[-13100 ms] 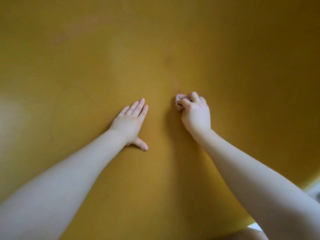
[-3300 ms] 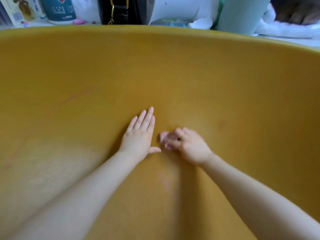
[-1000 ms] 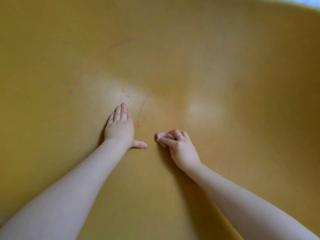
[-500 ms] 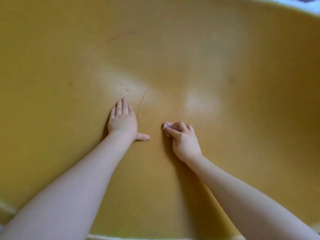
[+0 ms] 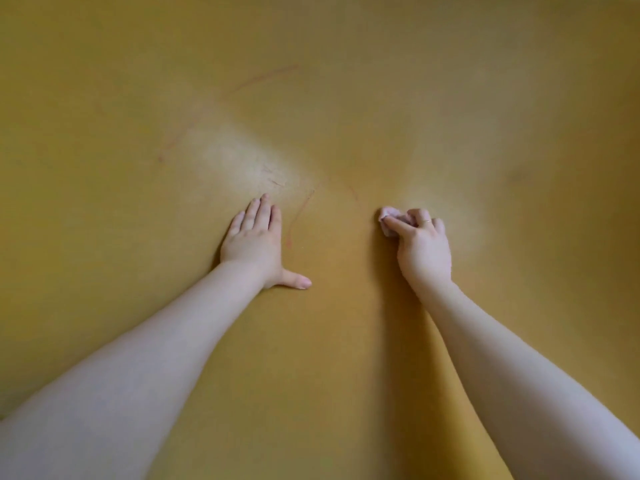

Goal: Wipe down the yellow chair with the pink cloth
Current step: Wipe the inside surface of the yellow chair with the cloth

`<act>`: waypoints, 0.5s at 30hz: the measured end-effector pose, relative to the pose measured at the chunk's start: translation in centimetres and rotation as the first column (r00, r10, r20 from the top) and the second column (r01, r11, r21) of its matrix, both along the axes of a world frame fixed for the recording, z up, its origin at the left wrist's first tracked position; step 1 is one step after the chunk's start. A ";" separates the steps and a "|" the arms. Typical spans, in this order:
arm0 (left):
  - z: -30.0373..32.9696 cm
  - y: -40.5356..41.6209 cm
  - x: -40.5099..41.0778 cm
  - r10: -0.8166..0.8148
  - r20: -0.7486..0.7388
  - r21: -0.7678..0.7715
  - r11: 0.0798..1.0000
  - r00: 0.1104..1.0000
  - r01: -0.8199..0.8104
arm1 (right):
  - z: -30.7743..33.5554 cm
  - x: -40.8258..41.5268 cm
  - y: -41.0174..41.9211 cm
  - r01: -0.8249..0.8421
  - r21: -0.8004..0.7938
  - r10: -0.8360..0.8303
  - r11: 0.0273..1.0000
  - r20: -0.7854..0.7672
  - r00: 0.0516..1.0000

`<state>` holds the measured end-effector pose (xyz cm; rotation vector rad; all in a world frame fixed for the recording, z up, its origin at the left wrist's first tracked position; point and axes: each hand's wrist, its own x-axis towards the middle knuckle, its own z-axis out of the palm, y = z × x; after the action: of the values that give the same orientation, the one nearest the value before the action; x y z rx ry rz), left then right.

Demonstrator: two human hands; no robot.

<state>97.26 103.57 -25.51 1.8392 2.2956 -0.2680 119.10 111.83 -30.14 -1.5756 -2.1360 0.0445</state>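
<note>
We look down at the yellow chair (image 5: 346, 116), and its smooth curved seat fills the whole picture. Both of our bare arms reach out over it.

Our left hand (image 5: 254, 242) lies flat on the chair. Its fingers are straight and close together, and they point away from us. The thumb sticks out to the side, toward our other hand. This hand holds nothing.

Our right hand (image 5: 420, 244) is curled up tight around the pink cloth (image 5: 388, 216). The cloth is scrunched into a small wad, and only a little bit of it pokes out past the fingertips on the left side. The hand presses the wad down on the chair. There is a thin ring (image 5: 427, 221) on one finger.

The two hands sit apart, with bare yellow seat between them.

On the chair we can see some thin red marks (image 5: 301, 213). One runs just beside our left hand, and a long faint one curves higher up. There are also a few small dark scratches (image 5: 275, 178) near our left fingertips, on a pale shiny patch.
</note>
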 end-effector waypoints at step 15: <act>0.8 0.9 0.8 0.025 -0.058 -0.081 0.996 0.998 -0.030 | -1.5 -4.2 -4.4 -0.561 0.095 0.563 0.823 0.007 0.827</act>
<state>98.03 104.48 -24.69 1.7816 2.3083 -0.4090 114.92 107.47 -31.61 -0.8359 -2.4724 0.1523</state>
